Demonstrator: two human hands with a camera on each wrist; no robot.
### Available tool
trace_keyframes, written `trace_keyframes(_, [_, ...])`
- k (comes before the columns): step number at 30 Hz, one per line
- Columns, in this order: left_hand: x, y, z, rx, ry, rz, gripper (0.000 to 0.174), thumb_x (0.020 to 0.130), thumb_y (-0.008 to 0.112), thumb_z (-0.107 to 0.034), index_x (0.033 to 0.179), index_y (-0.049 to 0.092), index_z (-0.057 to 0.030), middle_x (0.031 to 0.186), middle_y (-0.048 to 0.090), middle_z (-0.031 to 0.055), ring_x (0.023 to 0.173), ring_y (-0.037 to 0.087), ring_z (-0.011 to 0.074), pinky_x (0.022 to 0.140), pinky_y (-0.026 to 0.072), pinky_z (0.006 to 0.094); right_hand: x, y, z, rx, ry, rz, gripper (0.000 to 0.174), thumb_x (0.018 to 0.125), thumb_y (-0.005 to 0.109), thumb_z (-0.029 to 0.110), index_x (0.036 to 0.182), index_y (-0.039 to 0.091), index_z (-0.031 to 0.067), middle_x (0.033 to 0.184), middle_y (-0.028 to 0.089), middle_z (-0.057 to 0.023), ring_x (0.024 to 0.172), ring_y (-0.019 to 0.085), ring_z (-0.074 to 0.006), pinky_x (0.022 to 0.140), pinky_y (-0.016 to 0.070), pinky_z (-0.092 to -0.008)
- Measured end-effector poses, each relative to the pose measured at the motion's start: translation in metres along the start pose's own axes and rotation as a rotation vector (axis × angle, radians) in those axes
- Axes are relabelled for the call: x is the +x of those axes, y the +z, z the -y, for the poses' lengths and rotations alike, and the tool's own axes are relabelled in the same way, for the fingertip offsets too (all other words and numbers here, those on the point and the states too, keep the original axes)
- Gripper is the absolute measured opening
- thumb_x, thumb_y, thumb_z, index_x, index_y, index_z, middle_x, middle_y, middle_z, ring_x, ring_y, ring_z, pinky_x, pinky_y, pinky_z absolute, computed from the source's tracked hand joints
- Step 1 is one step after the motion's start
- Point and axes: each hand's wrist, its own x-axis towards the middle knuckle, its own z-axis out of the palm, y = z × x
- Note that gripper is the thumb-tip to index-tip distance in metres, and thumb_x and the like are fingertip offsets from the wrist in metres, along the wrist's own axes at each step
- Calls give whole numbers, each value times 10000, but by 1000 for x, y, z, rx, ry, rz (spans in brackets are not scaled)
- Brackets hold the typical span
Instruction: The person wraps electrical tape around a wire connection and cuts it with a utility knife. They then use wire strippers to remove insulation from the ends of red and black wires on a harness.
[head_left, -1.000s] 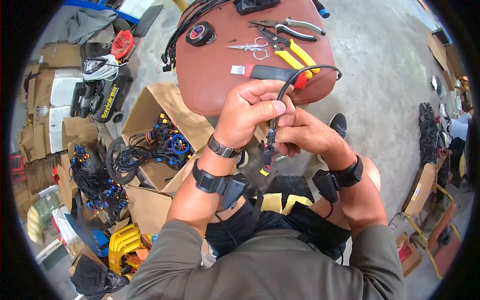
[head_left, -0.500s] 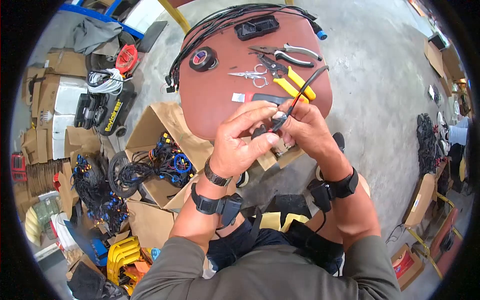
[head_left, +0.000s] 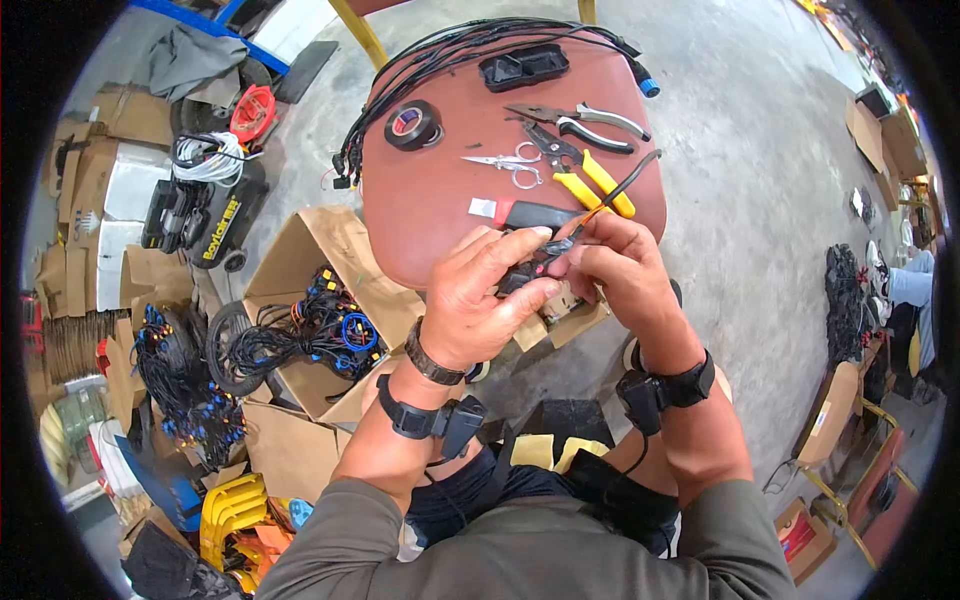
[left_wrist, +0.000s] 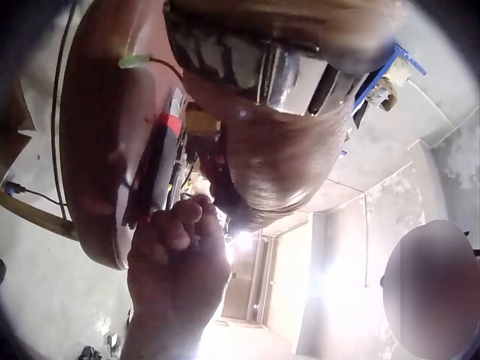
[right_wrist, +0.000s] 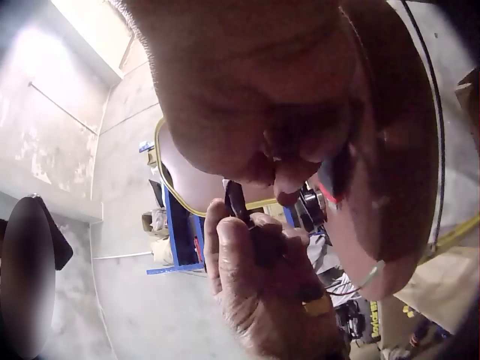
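In the head view, my left hand [head_left: 470,295] holds a black connector [head_left: 518,277] between thumb and fingers. A thin black cable [head_left: 632,178] with an orange wire beside it runs from there up past my right hand [head_left: 625,270], whose thumb and fingertips pinch it close to the connector. Both hands are near each other in front of the red-brown stool seat [head_left: 420,215]. A yellow plug [right_wrist: 319,306] shows below the left hand in the right wrist view. Right-hand fingers are curled in the left wrist view; the pinched spot is partly hidden.
On the seat lie yellow-handled wire strippers [head_left: 610,185], pliers [head_left: 600,125], scissors [head_left: 510,163], black tape [head_left: 413,126], a black-and-red tool [head_left: 535,215], a black tray [head_left: 522,67] and bundled cables [head_left: 450,55]. An open cardboard box [head_left: 290,235] of wire harnesses stands left.
The connector, hanging below the hands a second ago, is now up in the left hand's fingers. The right hand has shifted along the cable to beside it. The head view takes in more of the seat.
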Motion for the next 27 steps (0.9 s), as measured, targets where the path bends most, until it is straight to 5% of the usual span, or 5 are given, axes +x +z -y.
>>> trace_keyframes(6, [0,1,-3,74,33,50,502,708,836,-14,1176,654,-19,920,652,84,802,614,159,688,482,281,-1,2,-3,91,27,-87,242,978,596,230,993,664,-1,777,686,-75,588,576,-87,523,443,-230])
trace_keyframes(12, [-10,13,0,-481,-282,2,369,879,729,-59,1220,608,13,1078,663,72,972,642,152,826,518,286,-1,-3,-5,92,-14,-92,263,994,598,257,932,673,13,747,678,-64,574,578,-86,510,444,-227])
trace_keyframes(21, [-1,12,-6,-315,-398,-39,153,928,643,-64,1062,697,-14,847,677,8,696,573,56,594,478,225,0,-5,-1,6,-73,-129,221,969,648,229,910,670,18,719,655,-26,609,584,-70,558,466,-226])
trace_keyframes(25, [-4,6,-3,-346,-463,-74,116,920,653,-61,1009,700,-4,799,676,-4,669,586,63,586,477,223,-10,2,27,-432,-222,-258,162,918,677,125,855,628,-16,784,693,-95,721,671,-156,641,536,-288])
trace_keyframes(27, [-5,3,0,-348,-456,-76,106,914,659,-62,989,701,-1,789,680,3,661,592,68,587,480,231,-4,-9,27,-976,-664,-295,102,824,704,68,892,649,16,927,692,-145,916,686,-263,767,547,-361])
